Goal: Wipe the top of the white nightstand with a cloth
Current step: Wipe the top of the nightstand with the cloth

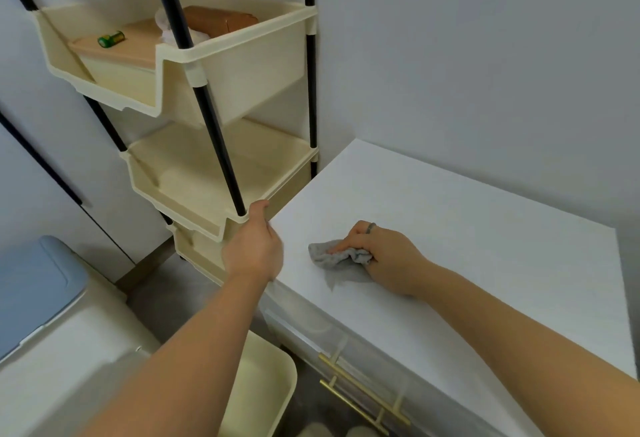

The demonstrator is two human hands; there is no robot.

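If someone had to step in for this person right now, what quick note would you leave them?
Left hand: seems to grip the rim of the cream rack.
Right hand: holds the bunched grey cloth on the nightstand top, near its front left.
Done: cloth is down; nothing shows which parts are wiped.
Left: wipe across to the back and right edges.
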